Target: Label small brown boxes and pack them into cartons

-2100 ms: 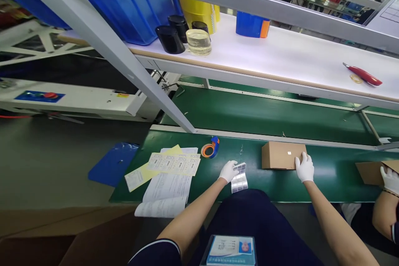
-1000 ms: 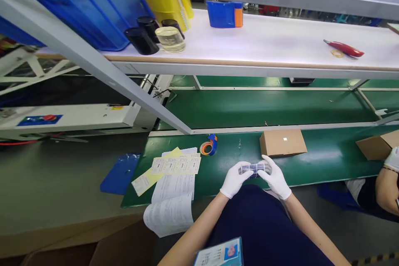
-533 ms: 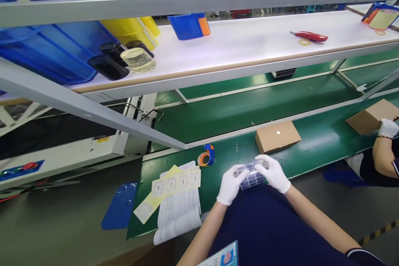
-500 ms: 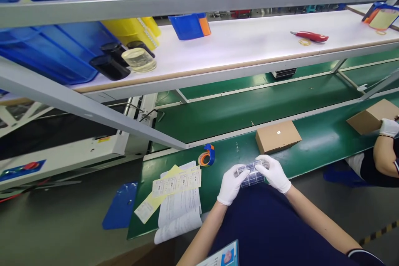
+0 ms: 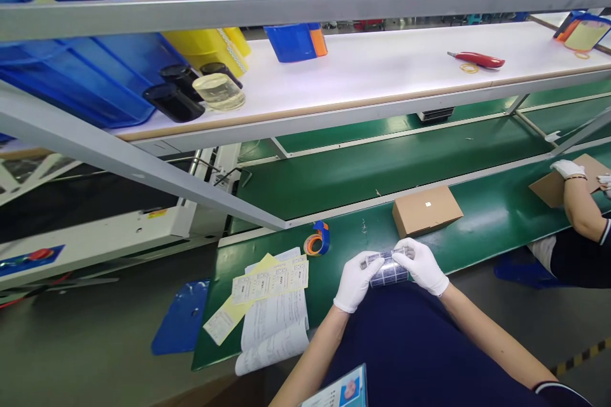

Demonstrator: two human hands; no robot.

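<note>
Between my two white-gloved hands is a curved sheet of dark blue labels [image 5: 389, 272], split into small rectangles by pale lines. My left hand [image 5: 354, 281] pinches its left end, thumb across the front. At the upper right end, my right hand [image 5: 422, 266] grips it with thumb and fingers. The sheet is held just above the near edge of the green bench, close to my body. A closed brown cardboard box [image 5: 426, 211] stands on the bench beyond my right hand. The fingers behind the sheet are hidden.
Left of my hands lie a blue tape dispenser [image 5: 317, 238], yellow label sheets [image 5: 270, 283] and printed papers [image 5: 274, 324]. A white shelf [image 5: 382, 57] crosses above the bench, carrying a red utility knife [image 5: 480, 60]. At right, a co-worker's gloved hands [image 5: 568, 169] handle cardboard [image 5: 548, 189].
My hands stay nearly in place, still holding the label sheet, which is tilted slightly differently. The co-worker's hand has moved left onto the top of the cardboard, and a second gloved hand now shows.
</note>
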